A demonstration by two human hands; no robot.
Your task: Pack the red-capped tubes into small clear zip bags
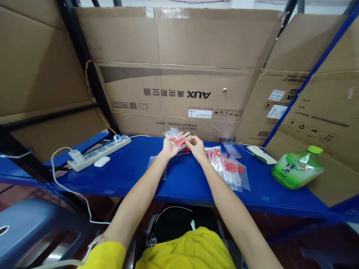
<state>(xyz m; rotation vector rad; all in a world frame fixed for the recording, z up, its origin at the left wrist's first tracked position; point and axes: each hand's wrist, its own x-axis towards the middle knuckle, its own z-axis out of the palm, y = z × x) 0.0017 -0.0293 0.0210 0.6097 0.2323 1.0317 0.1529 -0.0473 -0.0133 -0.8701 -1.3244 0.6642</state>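
Observation:
A clear plastic bag (174,134) with small red pieces inside lies across the palm of my left hand (169,147), whose fingers curl under and around it. My right hand (196,145) pinches at the bag's right side, thumb and fingers together beside the red pieces. Just below the hands, a few loose red pieces (185,152) rest on the blue tabletop (185,183). To the right of my right wrist lie several clear bags of red pieces (231,168), overlapping one another. Another clear bag (164,172), apparently flat, is partly hidden under my left forearm.
A power strip (102,151) with a plugged-in charger (76,157) and a white earbud case (102,161) sit on the left. At right are a green-handled screwdriver (258,158), a white flat object (262,154) and a green bottle (297,170). Cardboard (179,45) walls the back.

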